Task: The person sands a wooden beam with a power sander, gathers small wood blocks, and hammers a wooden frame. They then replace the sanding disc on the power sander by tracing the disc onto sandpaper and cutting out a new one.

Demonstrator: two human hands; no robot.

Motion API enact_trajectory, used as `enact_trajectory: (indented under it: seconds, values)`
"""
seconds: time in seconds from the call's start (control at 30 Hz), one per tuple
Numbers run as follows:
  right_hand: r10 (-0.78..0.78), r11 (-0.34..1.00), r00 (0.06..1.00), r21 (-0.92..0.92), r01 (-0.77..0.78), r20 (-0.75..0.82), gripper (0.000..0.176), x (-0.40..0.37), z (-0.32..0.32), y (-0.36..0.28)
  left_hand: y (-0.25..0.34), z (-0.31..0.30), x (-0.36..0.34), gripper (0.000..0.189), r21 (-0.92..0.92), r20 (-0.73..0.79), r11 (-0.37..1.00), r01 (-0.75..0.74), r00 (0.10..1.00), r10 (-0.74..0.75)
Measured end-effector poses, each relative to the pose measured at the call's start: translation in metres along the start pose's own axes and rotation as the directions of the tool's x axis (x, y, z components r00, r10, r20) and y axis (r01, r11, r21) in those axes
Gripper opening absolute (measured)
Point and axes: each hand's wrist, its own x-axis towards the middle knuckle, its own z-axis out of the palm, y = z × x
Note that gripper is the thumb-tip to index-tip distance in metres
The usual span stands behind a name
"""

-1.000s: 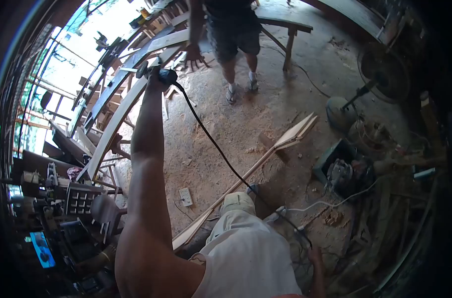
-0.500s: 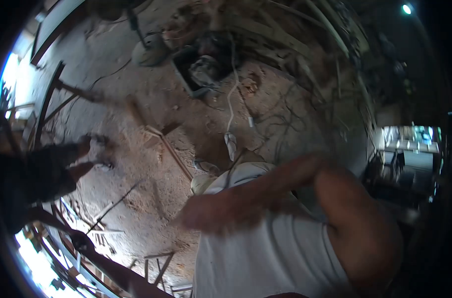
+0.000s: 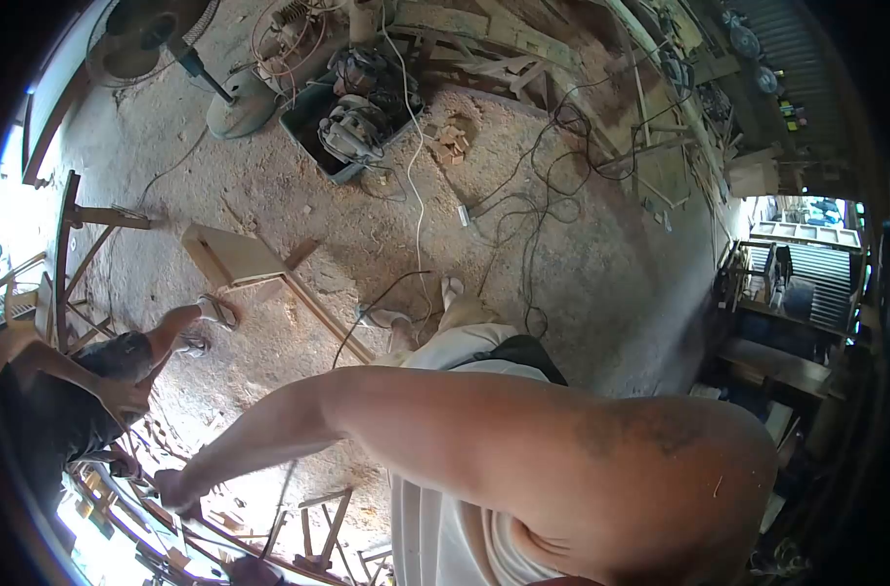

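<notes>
My right arm stretches across my body to the left. My right hand [image 3: 176, 491] is closed at the far end, by a long narrow piece [image 3: 215, 532] at the lower left; what it grips, if anything, is hidden. Low at the bottom edge is my left hand [image 3: 254, 570], dark and partly cut off. A thin dark rod [image 3: 286, 488] rises from it. Facing me at the left stands another person [image 3: 64, 410] in dark clothes, one hand close to my right hand.
A wooden panel with a long strip [image 3: 245, 259] lies on the dusty floor before my feet. Farther off are a bin with power tools [image 3: 352, 132], a standing fan [image 3: 235, 103] and loose cables [image 3: 543, 210]. Wooden frames [image 3: 323, 527] stand below left; timber [image 3: 523, 49] is piled behind.
My right arm has swung from across my chest to full reach at the left. My left hand has drawn back toward the bottom edge. The view has shifted and sharpened.
</notes>
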Motion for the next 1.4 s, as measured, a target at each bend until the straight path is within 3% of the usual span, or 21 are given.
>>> enact_trajectory:
  seconds: [0.07, 0.1, 0.17, 0.2, 0.23, 0.3, 0.33, 0.37, 0.43, 0.5, 0.57, 0.67, 0.8, 0.87, 0.9, 1.03, 1.1, 1.2, 1.27, 1.33, 1.4]
  values:
    - [-0.354, 0.829, 0.929, -0.497, 0.257, -0.111, 0.026, 0.036, -0.076, 0.015, -0.008, 0.009, -0.034, 0.055, 0.064, -0.004, 0.998, -0.028, 1.0, 0.028]
    - [-0.312, 0.843, 0.927, -0.511, 0.168, -0.209, 0.028, -0.092, -0.124, -0.027, -0.012, 0.012, -0.054, 0.056, 0.104, -0.006, 0.994, -0.045, 0.999, 0.046]
    - [-0.262, 0.708, 0.965, -0.677, 0.199, 0.009, 0.038, -0.121, -0.247, 0.014, -0.028, 0.018, -0.095, 0.057, 0.174, -0.003, 0.982, -0.069, 0.998, 0.07]
    - [-0.249, 0.748, 0.967, -0.645, 0.158, -0.052, 0.04, -0.17, -0.305, 0.028, -0.035, 0.02, -0.119, 0.057, 0.218, 0.007, 0.974, -0.068, 0.998, 0.068]
    - [-0.062, 0.843, 0.994, -0.539, 0.003, -0.091, 0.042, -0.283, -0.348, 0.005, -0.046, 0.024, -0.144, 0.057, 0.248, 0.015, 0.967, -0.054, 0.999, 0.052]
    - [-0.102, 0.9, 0.926, -0.431, -0.07, -0.363, 0.04, -0.366, -0.491, 0.098, -0.072, 0.038, -0.203, 0.058, 0.323, 0.045, 0.946, -0.003, 0.999, -0.012]
    - [-0.135, 0.909, 0.854, -0.406, -0.095, -0.502, 0.039, -0.432, -0.549, 0.134, -0.086, 0.046, -0.234, 0.058, 0.367, 0.067, 0.929, 0.047, 0.995, -0.077]
    - [-0.503, 0.537, 0.659, -0.8, -0.269, -0.559, 0.037, -0.502, -0.593, 0.163, -0.102, 0.055, -0.266, 0.059, 0.408, 0.085, 0.906, 0.116, 0.983, -0.164]
    - [-0.251, 0.687, 0.356, -0.425, -0.589, -0.9, 0.039, -0.632, -0.665, 0.22, -0.127, 0.077, -0.329, 0.06, 0.518, 0.134, 0.824, 0.228, 0.93, -0.342]
    - [0.048, 0.927, 0.2, -0.031, -0.373, -0.979, 0.038, -0.755, -0.67, 0.214, -0.148, 0.11, -0.386, 0.06, 0.634, 0.191, 0.714, 0.298, 0.834, -0.517]
    - [-0.008, 0.965, 0.056, -0.023, -0.262, -0.998, 0.038, -0.833, -0.701, 0.251, -0.156, 0.159, -0.433, 0.061, 0.737, 0.272, 0.618, 0.273, 0.717, -0.641]
    - [-0.379, 0.865, -0.1, -0.314, -0.392, -0.92, 0.036, -0.931, -0.703, 0.254, -0.156, 0.264, -0.491, 0.062, 0.833, 0.41, 0.538, 0.126, 0.513, -0.754]
    - [-0.333, 0.904, -0.33, -0.2, -0.377, -0.883, 0.034, -0.968, -0.736, 0.321, -0.119, 0.425, -0.56, 0.064, 0.806, 0.581, 0.587, -0.082, 0.304, -0.755]
    - [-0.021, 0.993, -0.145, -0.004, -0.116, -0.989, 0.033, -0.988, -0.726, 0.288, -0.1, 0.499, -0.575, 0.065, 0.765, 0.64, 0.631, -0.13, 0.261, -0.722]
    - [-0.025, 0.996, -0.243, -0.004, -0.085, -0.97, 0.034, -0.973, -0.743, 0.309, -0.088, 0.53, -0.576, 0.065, 0.749, 0.66, 0.647, -0.145, 0.259, -0.705]
    - [-0.224, 0.897, -0.084, -0.172, -0.408, -0.971, 0.041, -0.955, -0.774, 0.318, -0.038, 0.611, -0.535, 0.07, 0.725, 0.671, 0.664, -0.185, 0.408, -0.619]
    - [-0.14, 0.941, -0.02, -0.127, -0.314, -0.99, 0.044, -0.96, -0.784, 0.291, -0.003, 0.655, -0.54, 0.066, 0.799, 0.568, 0.579, -0.162, 0.52, -0.638]
    - [-0.051, 0.978, -0.018, -0.046, -0.203, -0.999, 0.046, -0.997, -0.826, 0.252, 0.005, 0.737, -0.585, 0.06, 0.839, 0.528, 0.498, -0.218, 0.546, -0.651]
    - [0.015, 0.989, -0.047, 0.022, -0.149, -0.999, 0.046, -1.023, -0.858, 0.232, 0.01, 0.797, -0.628, 0.057, 0.822, 0.568, 0.478, -0.308, 0.487, -0.663]
    - [0.15, 0.945, -0.025, 0.151, -0.289, -0.988, 0.045, -1.057, -0.895, 0.208, 0.016, 0.852, -0.668, 0.055, 0.764, 0.637, 0.483, -0.428, 0.38, -0.671]
    - [0.138, 0.915, -0.017, 0.134, -0.381, -0.99, 0.039, -1.091, -0.932, 0.177, 0.028, 0.911, -0.705, 0.054, 0.586, 0.77, 0.601, -0.543, 0.141, -0.623]
